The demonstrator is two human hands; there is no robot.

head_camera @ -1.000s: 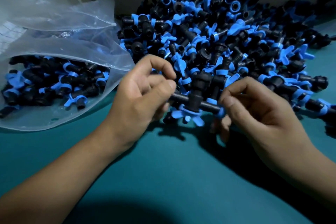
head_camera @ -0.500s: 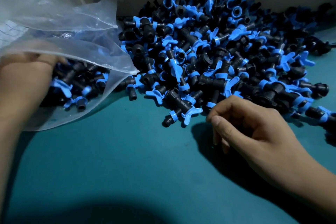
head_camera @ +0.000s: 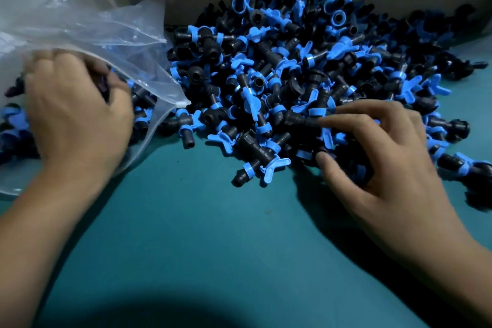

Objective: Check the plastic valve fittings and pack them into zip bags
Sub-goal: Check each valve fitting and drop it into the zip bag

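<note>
worktop (head_camera: 213,234): teal, bare near | fittings (head_camera: 306,74): big black-and-blue heap lying on it, centre to far right, against the far wall | bag (head_camera: 93,29): clear, lying far left, mouth facing the heap, fittings inside | one fitting (head_camera: 262,165) at the heap's near edge

Dim light falls from above, casting dark shadows on the teal table surface (head_camera: 213,234) under the right hand (head_camera: 386,162). The left hand (head_camera: 77,114) is motion-blurred. Edges bend and darken, especially the near edge.
</note>
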